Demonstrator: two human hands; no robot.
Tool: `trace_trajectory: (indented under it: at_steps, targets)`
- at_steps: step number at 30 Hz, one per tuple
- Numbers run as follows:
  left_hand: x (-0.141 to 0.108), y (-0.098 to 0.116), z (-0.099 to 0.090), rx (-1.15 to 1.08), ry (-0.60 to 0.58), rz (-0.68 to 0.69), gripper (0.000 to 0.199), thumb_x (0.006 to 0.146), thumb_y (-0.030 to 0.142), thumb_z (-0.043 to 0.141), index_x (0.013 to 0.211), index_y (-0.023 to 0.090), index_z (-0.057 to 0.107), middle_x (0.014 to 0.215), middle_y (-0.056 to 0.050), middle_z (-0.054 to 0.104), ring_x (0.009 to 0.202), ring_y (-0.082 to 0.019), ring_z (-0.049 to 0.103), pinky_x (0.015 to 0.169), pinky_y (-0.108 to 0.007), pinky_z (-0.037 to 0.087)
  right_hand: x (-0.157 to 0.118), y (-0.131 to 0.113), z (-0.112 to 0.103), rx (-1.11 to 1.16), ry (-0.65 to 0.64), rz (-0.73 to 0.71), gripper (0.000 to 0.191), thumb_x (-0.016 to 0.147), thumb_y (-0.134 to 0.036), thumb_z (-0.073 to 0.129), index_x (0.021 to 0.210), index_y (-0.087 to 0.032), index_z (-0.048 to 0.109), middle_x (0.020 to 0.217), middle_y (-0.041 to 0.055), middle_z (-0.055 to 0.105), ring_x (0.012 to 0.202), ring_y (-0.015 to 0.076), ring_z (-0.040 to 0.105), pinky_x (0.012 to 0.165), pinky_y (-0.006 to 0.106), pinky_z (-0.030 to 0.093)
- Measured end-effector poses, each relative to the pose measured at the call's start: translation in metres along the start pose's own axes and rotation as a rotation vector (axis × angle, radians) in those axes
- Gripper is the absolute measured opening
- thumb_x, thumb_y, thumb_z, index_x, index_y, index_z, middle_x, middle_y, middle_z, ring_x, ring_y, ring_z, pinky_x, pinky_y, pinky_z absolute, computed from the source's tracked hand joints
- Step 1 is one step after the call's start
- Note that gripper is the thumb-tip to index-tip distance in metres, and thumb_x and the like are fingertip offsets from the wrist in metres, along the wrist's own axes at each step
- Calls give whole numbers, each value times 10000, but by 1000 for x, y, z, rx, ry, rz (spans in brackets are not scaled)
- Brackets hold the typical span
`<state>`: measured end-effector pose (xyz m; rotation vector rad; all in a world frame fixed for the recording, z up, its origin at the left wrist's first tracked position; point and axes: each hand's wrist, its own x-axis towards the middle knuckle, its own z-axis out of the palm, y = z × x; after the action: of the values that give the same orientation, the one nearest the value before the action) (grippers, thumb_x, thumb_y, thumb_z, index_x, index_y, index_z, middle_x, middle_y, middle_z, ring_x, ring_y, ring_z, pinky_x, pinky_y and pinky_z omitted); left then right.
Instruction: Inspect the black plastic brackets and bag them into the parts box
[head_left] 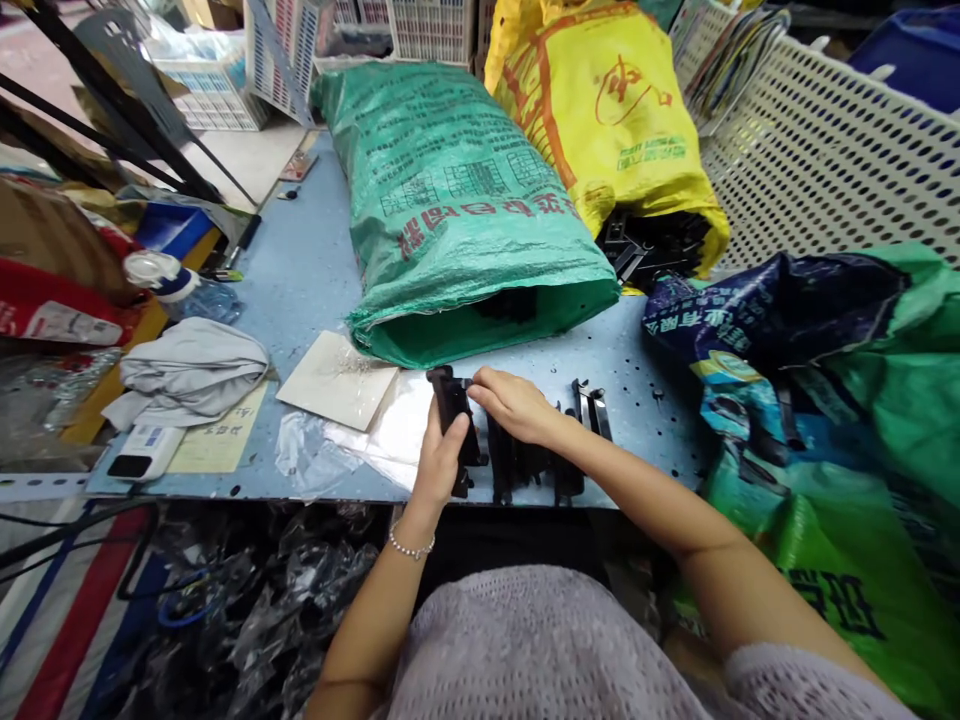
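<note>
Seemingly midway, the left hand (439, 455) grips one black plastic bracket (452, 400), the right hand (514, 403) pinching its top, while several black parts (559, 470) lie beside it and the green woven sack (465, 210) holds more.

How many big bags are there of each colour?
Green sack, lying open on the table: 1
Yellow sack, behind it: 1
Green and blue bag, at the right: 1
Total: 3

Green sack (465, 200), yellow sack (607, 110) red-printed, black parts (525, 455), blue table (300, 270).
</note>
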<state>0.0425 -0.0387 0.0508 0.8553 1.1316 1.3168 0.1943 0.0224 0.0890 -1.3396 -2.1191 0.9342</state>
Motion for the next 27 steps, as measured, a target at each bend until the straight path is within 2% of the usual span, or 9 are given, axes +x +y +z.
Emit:
trace_trajectory:
  at_steps: [4, 6, 8, 11, 14, 18, 20, 23, 27]
  targets:
    - [0, -4, 0, 320, -70, 198, 594, 908, 497, 583, 1431, 258, 437, 1416, -84, 521, 1380, -270, 427, 1167, -411, 317, 15, 2, 6, 483, -164, 126, 398, 992, -512, 316, 720, -228, 377, 540, -66, 333, 477, 113, 311, 487, 235, 284]
    - [4, -4, -4, 353, -51, 204, 542, 921, 506, 554, 1392, 247, 479, 1359, -87, 559, 1339, -264, 469, 1149, -408, 338, 7, 4, 9, 568, -259, 124, 444, 1008, -532, 239, 755, -219, 426, 519, -69, 341, 447, 110, 295, 459, 234, 279]
    - [7, -2, -9, 332, 3, 146, 496, 920, 521, 548, 1323, 232, 535, 1222, -83, 627, 1212, -249, 565, 1055, -377, 432, -10, 6, 12, 378, -274, -31, 465, 1013, -546, 271, 819, -195, 507, 614, -15, 496, 531, 124, 427, 515, 244, 346]
    - [7, 3, -11, 255, 40, -22, 475, 904, 557, 553, 1231, 213, 577, 935, -40, 657, 881, -194, 659, 792, -304, 534, -44, 6, 26, -155, -193, -342, 411, 1020, -484, 367, 867, -166, 578, 822, 80, 627, 722, 174, 540, 631, 292, 396]
    - [2, 2, -9, 191, 12, -166, 486, 893, 585, 552, 1218, 223, 562, 806, 5, 618, 676, -153, 640, 632, -271, 528, -69, 6, 43, -472, -127, -447, 423, 1046, -399, 328, 855, -145, 607, 803, 96, 644, 713, 187, 554, 634, 311, 389]
    - [-2, -20, -10, 265, -41, -184, 523, 904, 586, 534, 1290, 233, 527, 913, -24, 663, 854, -193, 683, 750, -300, 555, -87, 25, 41, -528, -43, -305, 432, 1034, -453, 365, 866, -163, 637, 804, 75, 666, 753, 200, 591, 693, 327, 428]
    - [0, -36, -11, 331, -82, -155, 537, 909, 577, 535, 1316, 228, 528, 1089, -67, 676, 1085, -228, 645, 914, -340, 530, -97, 47, 26, -568, 82, -118, 365, 1021, -430, 410, 1038, -159, 654, 1007, 121, 689, 959, 255, 610, 854, 397, 449]
    - [5, -55, -8, 345, -89, -146, 534, 904, 593, 532, 1287, 224, 571, 1236, -96, 653, 1311, -258, 517, 1075, -395, 445, -110, 87, -1, -607, 207, 129, 376, 1010, -298, 420, 1318, -127, 552, 1327, 184, 587, 1239, 319, 517, 1072, 529, 350]
    - [5, -52, -1, 194, -79, -360, 598, 861, 693, 505, 1087, 168, 680, 1029, -124, 727, 1159, -303, 633, 938, -422, 549, -122, 96, -25, -484, 214, 128, 384, 992, -278, 445, 1319, -114, 563, 1397, 195, 541, 1336, 335, 460, 1122, 554, 345]
